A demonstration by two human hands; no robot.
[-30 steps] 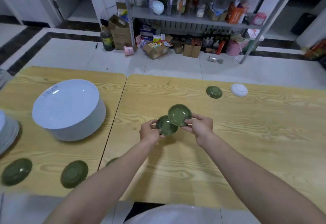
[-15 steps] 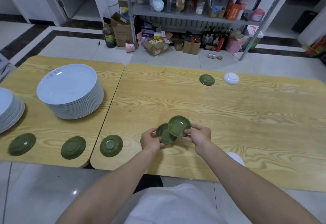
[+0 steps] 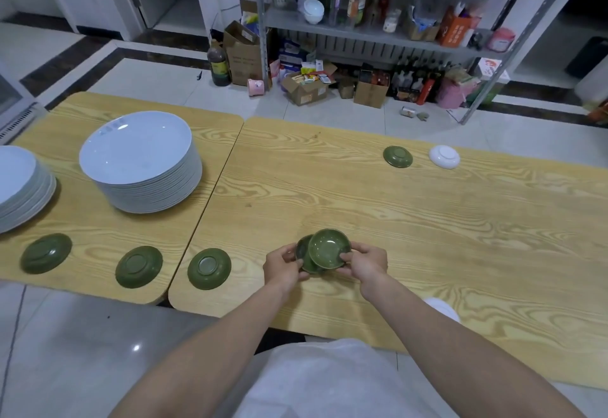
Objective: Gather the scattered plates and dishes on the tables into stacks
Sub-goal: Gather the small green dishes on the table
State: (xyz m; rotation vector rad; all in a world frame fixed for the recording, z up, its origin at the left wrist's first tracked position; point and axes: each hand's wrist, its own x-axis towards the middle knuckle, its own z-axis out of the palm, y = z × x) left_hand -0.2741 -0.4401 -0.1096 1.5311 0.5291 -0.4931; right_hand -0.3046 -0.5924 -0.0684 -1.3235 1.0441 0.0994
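Two small green dishes are held above the right table [image 3: 427,220], the upper green dish [image 3: 329,246] overlapping the lower green dish [image 3: 304,258]. My right hand [image 3: 365,261] pinches the upper one by its rim; my left hand [image 3: 284,264] grips the lower one. Three green dishes lie upside down along the near edges: one [image 3: 209,268], a second [image 3: 139,266] and a third [image 3: 46,253]. Far across the right table sit another upturned green dish [image 3: 397,156] and a white dish [image 3: 444,156]. A tall stack of white plates [image 3: 141,161] stands on the left table.
A second white plate stack [image 3: 19,187] sits at the left edge. Part of a white dish [image 3: 442,307] peeks out behind my right forearm. Beyond the tables stand a metal shelf rack [image 3: 378,33], cardboard boxes [image 3: 243,52] and a dark bottle [image 3: 218,64] on the tiled floor.
The view has pulled back from the tables, bringing the near table edges and three upturned green dishes into sight. The upper dish has slid further over the lower one between my hands.
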